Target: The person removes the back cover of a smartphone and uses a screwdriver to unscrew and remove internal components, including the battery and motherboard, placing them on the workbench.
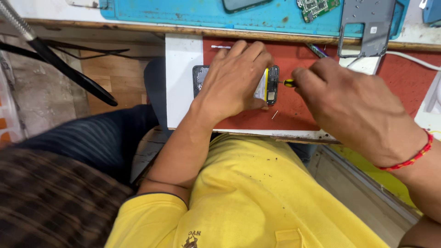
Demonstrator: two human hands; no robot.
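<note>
An opened phone [272, 78] lies back-up on a red pad [294, 115], its battery and inner parts partly showing. My left hand [234, 80] lies flat over it and presses it down, covering most of it. My right hand [349, 105] grips a small screwdriver with a yellow-and-black handle [289, 83]; its tip touches the phone's right end. A red thread is tied around my right wrist.
A loose thin pin [274, 115] lies on the pad near the phone. A blue mat [202, 14] at the back carries a grey phone frame [367, 25], a green circuit board [317, 8] and another phone [239, 4]. A black cable [69, 69] hangs at the left.
</note>
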